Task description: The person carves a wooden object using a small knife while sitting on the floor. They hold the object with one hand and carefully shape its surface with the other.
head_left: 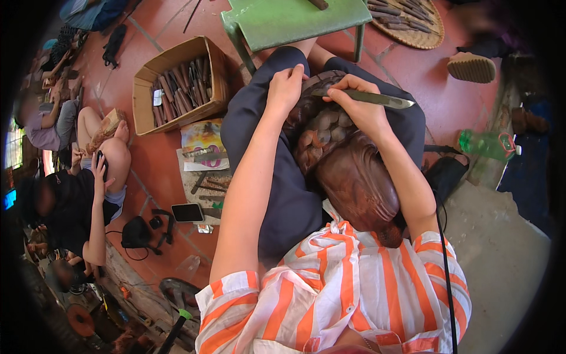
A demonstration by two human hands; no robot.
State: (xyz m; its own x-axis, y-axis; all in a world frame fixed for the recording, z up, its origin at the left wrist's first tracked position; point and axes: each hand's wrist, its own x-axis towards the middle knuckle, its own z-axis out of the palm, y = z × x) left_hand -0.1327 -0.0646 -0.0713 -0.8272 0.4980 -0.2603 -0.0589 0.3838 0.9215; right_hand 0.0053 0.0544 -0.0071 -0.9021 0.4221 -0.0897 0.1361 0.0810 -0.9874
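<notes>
A dark brown wood carving (354, 177) lies across my lap, its near part smooth and bulging, its middle covered in rounded knobs. My left hand (287, 89) grips the far left edge of the carving, fingers together and partly hidden. In my right hand (358, 106) is a knife-like carving tool (383, 98), held above the far end of the carving. Its flat grey blade points right and its dark handle end sticks out to the left of my fingers.
A cardboard box (141, 118) of wooden-handled tools stands left of my knee. Ahead is a green plastic stool (295, 26), with a woven tray (433, 35) of tools beyond. A phone (187, 212) lies at left, a green bottle (486, 144) at right. Another person (65, 200) sits at left.
</notes>
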